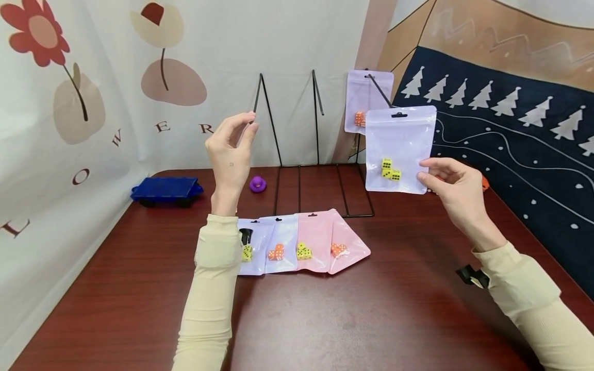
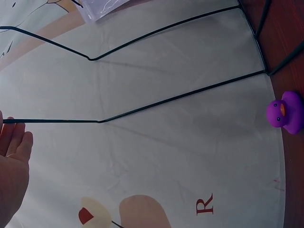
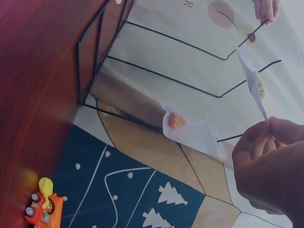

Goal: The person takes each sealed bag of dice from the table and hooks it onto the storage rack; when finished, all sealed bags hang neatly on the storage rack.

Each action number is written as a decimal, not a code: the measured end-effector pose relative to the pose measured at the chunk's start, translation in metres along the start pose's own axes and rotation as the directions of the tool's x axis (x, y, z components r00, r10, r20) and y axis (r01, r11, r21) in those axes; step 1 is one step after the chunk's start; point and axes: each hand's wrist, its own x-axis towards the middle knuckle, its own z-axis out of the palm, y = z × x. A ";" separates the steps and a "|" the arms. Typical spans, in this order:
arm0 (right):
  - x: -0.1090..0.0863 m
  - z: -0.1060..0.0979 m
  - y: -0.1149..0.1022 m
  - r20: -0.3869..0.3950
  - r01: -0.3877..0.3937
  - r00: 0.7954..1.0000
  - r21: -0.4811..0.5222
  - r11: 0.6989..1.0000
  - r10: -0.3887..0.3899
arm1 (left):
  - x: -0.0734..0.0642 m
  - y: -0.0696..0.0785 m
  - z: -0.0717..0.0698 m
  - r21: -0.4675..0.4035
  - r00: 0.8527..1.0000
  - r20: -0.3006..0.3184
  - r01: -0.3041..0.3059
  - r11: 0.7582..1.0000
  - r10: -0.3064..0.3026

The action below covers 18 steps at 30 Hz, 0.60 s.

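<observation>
My right hand (image 1: 457, 193) pinches the lower right edge of a lavender zip bag (image 1: 419, 136) between thumb and fingers. Yellow dice (image 1: 387, 170) lie in the bag's lower part, and its hang hole is at the top. In the right wrist view the bag is seen almost edge-on. My left hand (image 1: 230, 152) holds the front end of the left hook (image 1: 256, 98) of a black wire rack (image 1: 317, 139). On the right hook (image 1: 380, 90) hangs another lavender bag (image 1: 355, 98) with orange dice, behind the held bag. The middle hook (image 1: 318, 95) carries nothing.
Several bags, lavender and pink (image 1: 315, 257), lie overlapping on the dark red table (image 1: 301, 330), partly behind my left sleeve. A purple duck (image 1: 257, 184) and a blue toy wagon (image 1: 167, 190) stand left of the rack. An orange toy vehicle (image 3: 45, 209) sits at the right.
</observation>
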 end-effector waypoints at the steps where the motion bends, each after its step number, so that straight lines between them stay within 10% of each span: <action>1: 0.000 0.000 0.000 0.003 -0.001 1.000 0.011 1.000 0.001 | 0.000 0.000 0.000 -0.001 1.000 0.000 -0.001 1.000 0.001; 18: 0.008 0.006 0.006 0.006 -0.044 0.999 0.016 0.999 0.044 | 0.000 -0.004 -0.001 -0.008 1.000 0.004 -0.011 1.000 0.011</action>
